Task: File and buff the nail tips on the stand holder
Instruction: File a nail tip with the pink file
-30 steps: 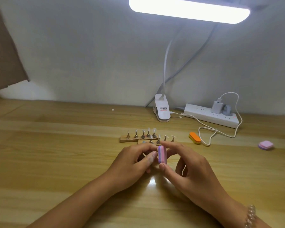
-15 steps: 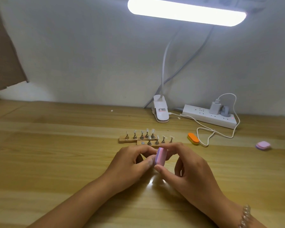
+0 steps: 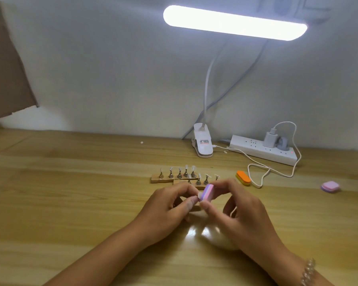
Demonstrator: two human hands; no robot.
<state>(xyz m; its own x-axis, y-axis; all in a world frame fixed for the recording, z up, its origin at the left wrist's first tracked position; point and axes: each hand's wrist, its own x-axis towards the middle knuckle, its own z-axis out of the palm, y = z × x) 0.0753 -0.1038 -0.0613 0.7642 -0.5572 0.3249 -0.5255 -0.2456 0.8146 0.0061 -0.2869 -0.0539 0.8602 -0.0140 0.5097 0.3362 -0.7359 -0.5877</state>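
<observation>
**A:** Step in hand?

**B:** Buffing, I'd judge. The right hand (image 3: pixel 238 209) pinches a pink-and-purple buffer block (image 3: pixel 207 191) against what looks like a small white nail tip (image 3: pixel 199 196), which the left hand (image 3: pixel 172 207) pinches.

**A:** Stand holder?

**B:** Just beyond both hands on the desk (image 3: pixel 70 203) is the stand holder (image 3: pixel 156 180), with other nail tips (image 3: pixel 186 167) upright on it. Next calls for light strokes and a steady left grip.

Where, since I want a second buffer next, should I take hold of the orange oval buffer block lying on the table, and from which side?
Pinch the orange oval buffer block across its two long sides at mid-length, coming from above. It lies flat, so only the sides offer grip; the white cable loops close on its right, so avoid sweeping in sideways.
</observation>
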